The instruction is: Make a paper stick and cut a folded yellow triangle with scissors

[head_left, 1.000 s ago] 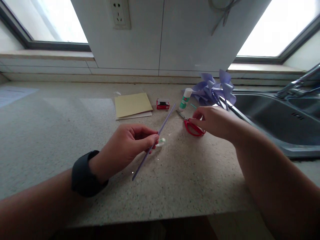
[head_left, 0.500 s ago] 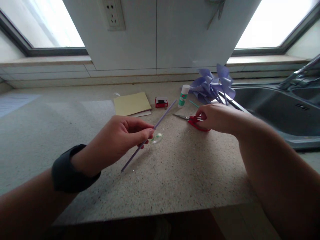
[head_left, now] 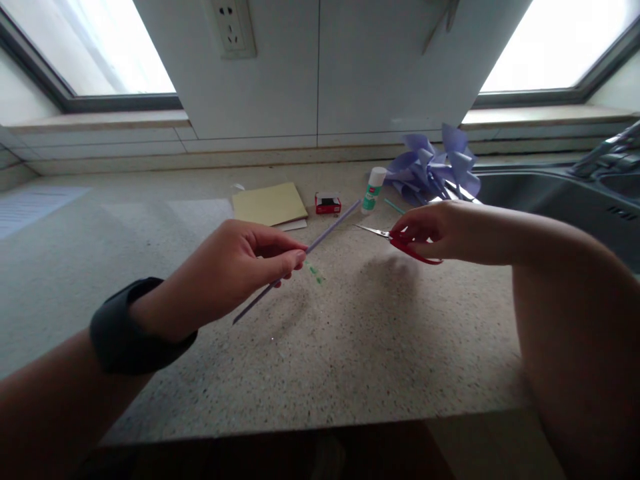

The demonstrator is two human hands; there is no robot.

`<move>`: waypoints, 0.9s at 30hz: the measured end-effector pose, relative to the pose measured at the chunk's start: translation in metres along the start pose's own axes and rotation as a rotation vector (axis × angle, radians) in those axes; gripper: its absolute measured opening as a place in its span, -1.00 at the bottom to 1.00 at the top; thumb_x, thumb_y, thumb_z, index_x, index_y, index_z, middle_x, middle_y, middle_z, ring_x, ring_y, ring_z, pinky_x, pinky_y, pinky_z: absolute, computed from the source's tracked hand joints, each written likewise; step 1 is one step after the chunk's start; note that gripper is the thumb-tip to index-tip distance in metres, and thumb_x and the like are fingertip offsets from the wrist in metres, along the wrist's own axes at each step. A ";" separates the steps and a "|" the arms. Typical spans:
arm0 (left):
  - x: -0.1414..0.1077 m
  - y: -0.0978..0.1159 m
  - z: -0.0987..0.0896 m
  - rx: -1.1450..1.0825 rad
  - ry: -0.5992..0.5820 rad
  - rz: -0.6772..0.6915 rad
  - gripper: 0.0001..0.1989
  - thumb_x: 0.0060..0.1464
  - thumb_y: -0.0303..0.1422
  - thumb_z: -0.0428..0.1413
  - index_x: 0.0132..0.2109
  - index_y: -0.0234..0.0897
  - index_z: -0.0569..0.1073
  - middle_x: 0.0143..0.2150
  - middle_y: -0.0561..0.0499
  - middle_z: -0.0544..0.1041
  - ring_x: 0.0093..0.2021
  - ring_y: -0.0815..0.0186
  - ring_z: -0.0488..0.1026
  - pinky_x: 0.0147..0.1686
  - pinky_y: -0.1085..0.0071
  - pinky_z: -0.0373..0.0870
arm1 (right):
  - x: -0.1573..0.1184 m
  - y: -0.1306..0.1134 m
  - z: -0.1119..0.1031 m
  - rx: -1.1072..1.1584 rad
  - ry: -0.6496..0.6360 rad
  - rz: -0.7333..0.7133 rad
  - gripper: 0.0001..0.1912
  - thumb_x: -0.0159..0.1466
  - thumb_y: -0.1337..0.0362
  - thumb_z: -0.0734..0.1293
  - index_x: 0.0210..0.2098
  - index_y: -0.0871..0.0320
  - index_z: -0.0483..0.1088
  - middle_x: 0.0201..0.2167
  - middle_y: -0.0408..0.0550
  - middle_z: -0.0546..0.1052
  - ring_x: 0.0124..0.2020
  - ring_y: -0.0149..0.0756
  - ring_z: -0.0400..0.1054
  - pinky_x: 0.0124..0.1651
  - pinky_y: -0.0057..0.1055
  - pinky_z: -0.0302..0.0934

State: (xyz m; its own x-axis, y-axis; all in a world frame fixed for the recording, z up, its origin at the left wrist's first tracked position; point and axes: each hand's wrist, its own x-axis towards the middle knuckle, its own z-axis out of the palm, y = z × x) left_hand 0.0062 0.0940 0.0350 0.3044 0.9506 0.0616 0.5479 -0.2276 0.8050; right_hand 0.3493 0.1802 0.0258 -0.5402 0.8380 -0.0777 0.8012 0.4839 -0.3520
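Red-handled scissors (head_left: 409, 249) have moved: flat on the countertop (head_left: 325, 373) one second ago, they now appear lifted over it, a shadow beneath. Right hand (head_left: 440, 230) grasps them by the handles, fingers curled; blades appear closed, tips pointing left. Left hand (head_left: 243, 260) pinches a slim purple stick (head_left: 333, 229) between thumb and fingers, near its middle. Stick's long axis runs diagonally, near end to the left, far end to the right, toward the glue stick (head_left: 371, 193). In view, that far end shows just beside the blade tips; contact not seen, depth between them undetermined. Left hand is nearer the stick. Left wrist, wearing a black band (head_left: 140, 333), extends inward; right forearm enters from the right, hand roughly level.
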 end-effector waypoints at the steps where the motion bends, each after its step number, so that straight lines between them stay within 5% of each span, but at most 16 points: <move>1: 0.000 0.001 -0.001 0.036 0.012 0.011 -0.78 0.16 -0.21 0.23 -0.14 -0.20 0.67 -0.40 0.04 0.64 -0.46 0.38 0.51 -0.48 0.53 0.43 | -0.001 -0.002 -0.002 0.035 -0.050 -0.031 -0.71 0.17 0.20 0.39 -0.11 0.02 0.56 -0.35 -0.11 0.61 -0.44 -0.28 0.45 -0.43 -0.37 0.26; 3: 0.000 0.003 -0.004 0.117 0.038 0.045 -0.79 0.15 -0.21 0.23 -0.15 -0.19 0.68 -0.39 0.04 0.65 -0.44 0.36 0.52 -0.47 0.51 0.42 | -0.003 -0.008 -0.005 0.085 -0.105 -0.069 -0.68 0.21 0.17 0.39 -0.04 0.03 0.51 -0.28 -0.07 0.61 -0.38 -0.25 0.46 -0.39 -0.35 0.30; 11: 0.000 0.007 -0.009 0.310 0.073 0.182 -0.77 0.23 -0.20 0.17 -0.08 -0.11 0.66 -0.22 0.07 0.70 -0.29 0.32 0.59 -0.36 0.50 0.41 | 0.000 -0.026 0.002 0.203 0.013 -0.172 -0.60 0.21 -0.01 0.44 -0.05 0.05 0.45 -0.22 -0.08 0.57 -0.27 -0.26 0.46 -0.26 -0.32 0.34; 27: -0.002 0.010 -0.007 0.421 0.064 0.243 -0.74 0.28 -0.19 0.11 -0.02 -0.08 0.64 -0.16 0.03 0.69 -0.24 0.29 0.59 -0.31 0.45 0.39 | 0.008 -0.049 0.020 0.108 0.072 -0.282 -0.60 0.18 -0.03 0.45 -0.12 0.09 0.44 -0.33 -0.12 0.55 -0.39 -0.32 0.37 -0.35 -0.39 0.23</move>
State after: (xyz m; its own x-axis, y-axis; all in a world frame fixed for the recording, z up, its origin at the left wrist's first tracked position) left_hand 0.0051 0.0914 0.0468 0.4209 0.8675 0.2649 0.7386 -0.4974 0.4550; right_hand 0.3005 0.1584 0.0242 -0.7148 0.6919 0.1018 0.5880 0.6734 -0.4481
